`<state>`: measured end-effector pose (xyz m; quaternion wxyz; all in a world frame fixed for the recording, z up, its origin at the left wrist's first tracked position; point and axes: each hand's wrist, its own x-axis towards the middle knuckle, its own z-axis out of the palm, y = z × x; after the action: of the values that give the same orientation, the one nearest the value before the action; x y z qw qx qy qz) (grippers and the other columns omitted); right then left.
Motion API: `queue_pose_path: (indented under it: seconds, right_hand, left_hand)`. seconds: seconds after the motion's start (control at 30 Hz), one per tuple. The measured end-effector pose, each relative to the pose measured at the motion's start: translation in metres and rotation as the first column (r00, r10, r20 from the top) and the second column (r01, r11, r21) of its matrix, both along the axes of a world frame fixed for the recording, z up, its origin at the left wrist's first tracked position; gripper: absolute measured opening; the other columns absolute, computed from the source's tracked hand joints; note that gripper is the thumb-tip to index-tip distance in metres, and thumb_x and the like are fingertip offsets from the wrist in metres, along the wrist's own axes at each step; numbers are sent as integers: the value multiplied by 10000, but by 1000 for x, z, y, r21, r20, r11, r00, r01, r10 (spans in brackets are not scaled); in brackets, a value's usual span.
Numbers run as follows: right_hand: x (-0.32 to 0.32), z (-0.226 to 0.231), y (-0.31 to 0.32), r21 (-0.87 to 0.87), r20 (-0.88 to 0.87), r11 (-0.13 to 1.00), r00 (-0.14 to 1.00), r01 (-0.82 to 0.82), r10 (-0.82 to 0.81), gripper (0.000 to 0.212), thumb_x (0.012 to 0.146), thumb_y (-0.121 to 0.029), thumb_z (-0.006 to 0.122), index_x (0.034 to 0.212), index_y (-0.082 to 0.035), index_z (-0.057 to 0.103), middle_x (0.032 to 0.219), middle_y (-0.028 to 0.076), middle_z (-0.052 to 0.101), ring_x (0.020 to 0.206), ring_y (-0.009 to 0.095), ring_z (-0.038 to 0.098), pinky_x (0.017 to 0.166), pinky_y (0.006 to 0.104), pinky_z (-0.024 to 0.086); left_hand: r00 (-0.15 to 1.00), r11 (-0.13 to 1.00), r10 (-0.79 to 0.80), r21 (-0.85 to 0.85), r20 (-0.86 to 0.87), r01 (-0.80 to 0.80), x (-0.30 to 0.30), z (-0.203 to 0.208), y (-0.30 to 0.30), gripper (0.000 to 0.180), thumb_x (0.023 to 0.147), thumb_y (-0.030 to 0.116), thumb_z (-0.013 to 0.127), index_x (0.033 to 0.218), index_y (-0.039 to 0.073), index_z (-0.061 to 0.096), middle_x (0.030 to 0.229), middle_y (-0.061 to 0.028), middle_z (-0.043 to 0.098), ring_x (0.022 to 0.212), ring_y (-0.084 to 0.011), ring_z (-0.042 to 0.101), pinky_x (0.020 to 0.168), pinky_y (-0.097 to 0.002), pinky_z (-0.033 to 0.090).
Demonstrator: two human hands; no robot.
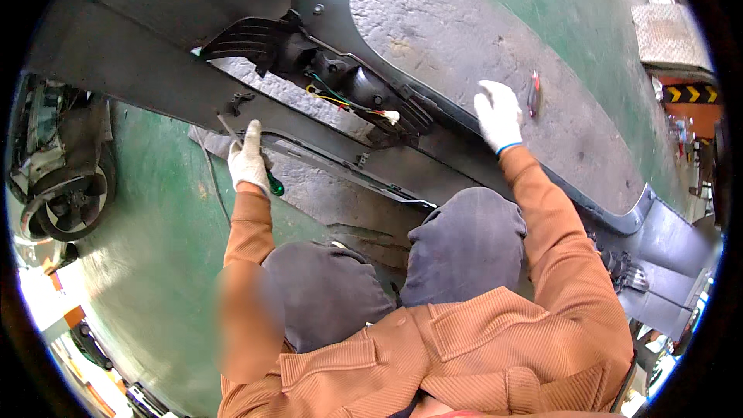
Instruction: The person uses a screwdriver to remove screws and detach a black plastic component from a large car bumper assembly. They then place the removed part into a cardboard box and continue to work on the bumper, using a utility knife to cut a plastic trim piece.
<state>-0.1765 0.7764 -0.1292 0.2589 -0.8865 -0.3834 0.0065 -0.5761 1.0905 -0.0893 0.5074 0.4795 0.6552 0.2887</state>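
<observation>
My left hand (249, 159), in a white knit glove, is closed around a screwdriver (275, 184) with a green handle. The screwdriver's thin shaft sticks out past the fingers, over the near edge of a large dark grey car bumper (159, 73). At the bumper's far edge, my right hand (499, 114), gloved in white with a blue cuff, is open with its fingers outstretched. Just right of it a red-and-black hand tool (534, 95) lies on a grey mat. In the bumper's middle sits a black inner part (340, 73) with a colored wire bundle (340, 99) ending in a white connector (391, 117).
The bumper lies across the scuffed grey mat (464, 23) on a green floor (155, 279). A thin cable (210, 178) runs along the floor at left. A car part with a wheel (73, 205) stands farther left. My knees (468, 236) are close to the bumper's near side.
</observation>
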Motion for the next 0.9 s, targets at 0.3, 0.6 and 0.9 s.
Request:
queue_pose_path:
  seconds: [0.3,0.6,0.9]
  right_hand:
    - [-101,-2,-100,-55,-732,968,669,-247,129,436,959,-383,692,1247,-57,717,1257,180,703,1197,342,663,1059,427,512]
    - [-60,31,-98,23,-711,970,678,-242,186,454,956,-374,672,1248,-26,696,1209,194,716,1155,344,680,1042,420,521]
    - [-138,21,-167,-73,-809,844,527,-531,262,512,925,-428,644,1292,-73,678,1269,214,704,1190,404,654,1038,481,504]
  left_hand:
    - [970,994,-108,-50,-218,99,15,43,-5,532,846,600,823,801,128,581,620,38,446,490,-112,372,479,-319,317]
    - [980,990,-90,-121,-176,69,9,47,16,506,845,572,840,834,157,551,597,49,416,436,-115,380,423,-311,318]
    - [969,935,-237,-255,62,245,28,90,-12,630,920,527,761,1256,-1,692,1110,-73,731,893,-218,687,805,-350,557]
